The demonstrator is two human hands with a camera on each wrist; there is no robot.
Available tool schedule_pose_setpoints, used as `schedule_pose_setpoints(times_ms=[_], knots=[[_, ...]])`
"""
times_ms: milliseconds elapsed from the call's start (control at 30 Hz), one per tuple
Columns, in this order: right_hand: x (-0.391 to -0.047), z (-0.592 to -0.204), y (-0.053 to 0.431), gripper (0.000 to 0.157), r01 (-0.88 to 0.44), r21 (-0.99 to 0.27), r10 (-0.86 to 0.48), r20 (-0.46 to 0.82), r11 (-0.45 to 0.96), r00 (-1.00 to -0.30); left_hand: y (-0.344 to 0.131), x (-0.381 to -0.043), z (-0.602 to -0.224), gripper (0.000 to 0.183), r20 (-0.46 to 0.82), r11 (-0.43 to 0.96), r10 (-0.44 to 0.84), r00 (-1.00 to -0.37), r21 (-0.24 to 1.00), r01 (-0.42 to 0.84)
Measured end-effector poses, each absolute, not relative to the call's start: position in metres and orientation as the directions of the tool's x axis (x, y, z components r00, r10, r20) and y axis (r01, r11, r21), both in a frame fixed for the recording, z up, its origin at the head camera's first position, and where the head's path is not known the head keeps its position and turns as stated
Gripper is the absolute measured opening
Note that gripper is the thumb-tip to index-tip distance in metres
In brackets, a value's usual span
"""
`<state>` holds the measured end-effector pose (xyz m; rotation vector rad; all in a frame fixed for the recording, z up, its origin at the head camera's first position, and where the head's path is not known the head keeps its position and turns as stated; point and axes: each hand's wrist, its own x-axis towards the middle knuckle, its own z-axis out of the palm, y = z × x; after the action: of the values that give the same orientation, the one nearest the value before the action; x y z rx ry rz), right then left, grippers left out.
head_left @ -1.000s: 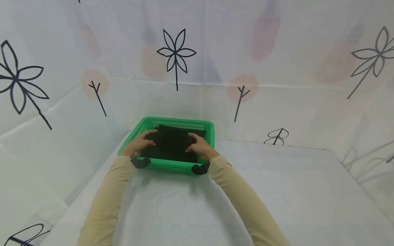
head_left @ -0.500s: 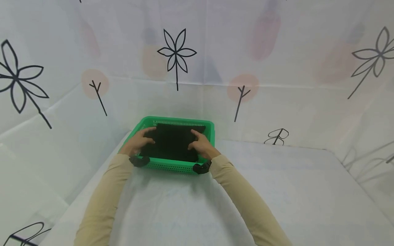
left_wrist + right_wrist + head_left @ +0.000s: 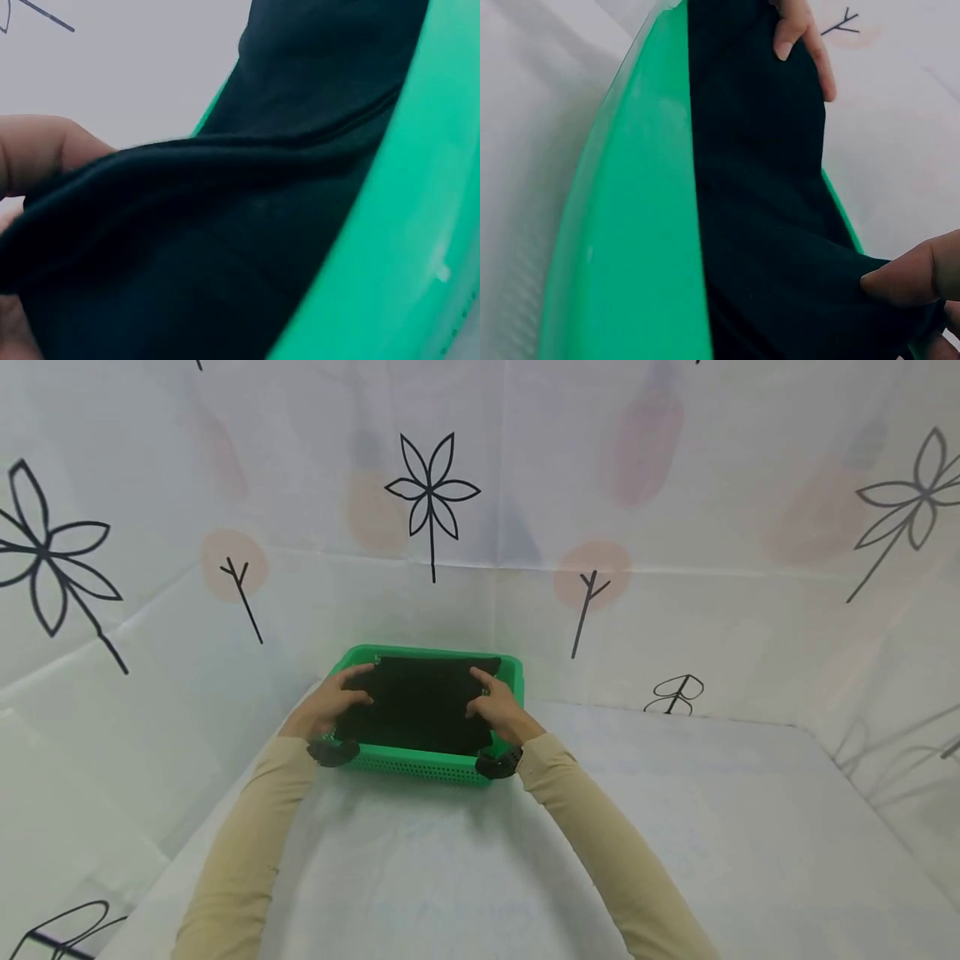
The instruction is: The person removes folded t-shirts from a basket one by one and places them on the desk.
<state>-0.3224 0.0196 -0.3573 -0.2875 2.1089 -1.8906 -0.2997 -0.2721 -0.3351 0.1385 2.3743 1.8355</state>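
A folded black cloth (image 3: 420, 706) lies in a green plastic basket (image 3: 420, 764), covering most of its inside in the head view. My left hand (image 3: 327, 702) pinches the cloth's left side, with a thick fold of fabric between thumb and fingers in the left wrist view. At the opposite side, my right hand (image 3: 504, 710) grips the cloth; its thumb (image 3: 900, 283) presses on top and the other fingers tuck underneath. The cloth's side edges rise near the basket rim (image 3: 375, 225). Whatever lies beneath the cloth is hidden.
The basket stands toward the back left of a white-covered table (image 3: 675, 827). Just behind it rises a white sheet wall (image 3: 465, 610) with printed flowers and twigs, and another sheet wall closes the left side. Dark bands (image 3: 333, 752) circle both wrists.
Both hands have spread slightly apart, left hand leftward and right hand rightward. The cloth's back edge now sits higher and looks wider and flatter. The basket has stayed in place.
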Motion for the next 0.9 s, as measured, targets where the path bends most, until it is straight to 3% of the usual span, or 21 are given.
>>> schedule_pose_setpoints(times_ms=[400, 633, 900], knots=[[-0.322, -0.35, 0.028, 0.085, 0.036, -0.998, -0.346, -0.051, 0.05, -0.937, -0.279, -0.296, -0.331, 0.073, -0.04, 0.211, 0.139, -0.989, 0.978, -0.01], [-0.323, -0.346, 0.034, 0.084, -0.01, -0.998, -0.334, -0.011, 0.061, -0.942, -0.275, -0.295, -0.327, 0.07, -0.061, 0.107, 0.14, -0.988, 0.993, -0.046], [-0.322, -0.34, 0.04, 0.083, -0.013, -0.999, -0.334, 0.0, 0.038, -0.942, -0.272, -0.291, -0.321, 0.068, -0.036, 0.108, 0.105, -0.994, 0.994, -0.025]])
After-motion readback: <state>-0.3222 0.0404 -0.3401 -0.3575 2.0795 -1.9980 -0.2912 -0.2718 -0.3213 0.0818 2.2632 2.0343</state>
